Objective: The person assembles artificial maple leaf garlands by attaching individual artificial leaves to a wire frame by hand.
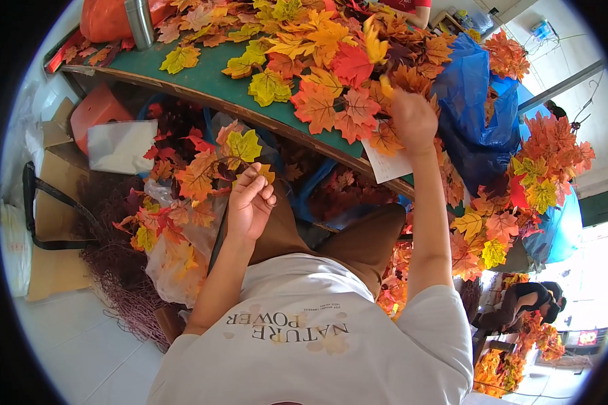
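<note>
My left hand [248,199] is closed in a pinch on the thin stem of an artificial maple-leaf garland [197,177]. Its orange, red and yellow-green leaves hang to the left, over the edge of my lap. Above the table my right hand [414,121] is closed, slightly blurred, with a yellow artificial leaf [387,86] at its fingertips. A heap of loose artificial maple leaves [324,40] in orange, red and yellow covers the green tabletop [203,77] in front of me. Partly under leaves near my right wrist lies a white sheet of paper [388,164].
A metal flask [139,23] stands at the back left. Blue plastic bags [476,101] and a leaf garland [547,169] are at the right. An orange stool [100,115], a cardboard box [57,223] and brown twigs [125,283] sit at the left. Another person [523,304] bends over far right.
</note>
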`<state>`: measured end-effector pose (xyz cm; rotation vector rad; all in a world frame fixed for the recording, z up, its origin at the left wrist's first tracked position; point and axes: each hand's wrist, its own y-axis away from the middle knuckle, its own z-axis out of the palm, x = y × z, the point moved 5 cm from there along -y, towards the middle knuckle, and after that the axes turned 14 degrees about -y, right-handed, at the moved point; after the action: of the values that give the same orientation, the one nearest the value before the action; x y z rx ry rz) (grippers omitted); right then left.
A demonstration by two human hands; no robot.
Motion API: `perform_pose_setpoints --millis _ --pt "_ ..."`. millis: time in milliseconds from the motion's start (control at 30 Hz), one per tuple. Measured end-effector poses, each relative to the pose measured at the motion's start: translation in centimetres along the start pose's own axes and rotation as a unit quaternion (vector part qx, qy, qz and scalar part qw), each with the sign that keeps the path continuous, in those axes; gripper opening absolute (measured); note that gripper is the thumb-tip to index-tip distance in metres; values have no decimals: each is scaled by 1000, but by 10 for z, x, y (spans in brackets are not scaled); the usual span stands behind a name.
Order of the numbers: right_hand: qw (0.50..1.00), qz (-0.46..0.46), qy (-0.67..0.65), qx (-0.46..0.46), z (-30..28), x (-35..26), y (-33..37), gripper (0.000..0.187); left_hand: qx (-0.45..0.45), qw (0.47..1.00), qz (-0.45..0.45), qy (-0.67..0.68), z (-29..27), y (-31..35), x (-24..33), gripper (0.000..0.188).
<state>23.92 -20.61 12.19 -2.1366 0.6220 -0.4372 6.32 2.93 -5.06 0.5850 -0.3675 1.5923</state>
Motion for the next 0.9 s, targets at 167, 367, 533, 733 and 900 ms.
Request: perform_pose_setpoints --millis 167,367,533,733,900 --pt "958 -168 47 -228 26 -22 24 23 -19 1000 -22 -7 1 -4 -11 19" --pt "975 134 -84 -156 14 -21 3 18 -11 999 -27 -13 2 -1 -15 19" --pt "983 152 -91 -36 49 -2 -3 19 -10 999 -29 -26 6 0 -15 19" --pt "981 173 -87 -10 54 5 -3 21 -12 999 -14 -28 9 -1 -7 18" --pt "920 350 -174 36 26 25 -5 21 -7 1000 -16 -18 7 -1 -8 18"
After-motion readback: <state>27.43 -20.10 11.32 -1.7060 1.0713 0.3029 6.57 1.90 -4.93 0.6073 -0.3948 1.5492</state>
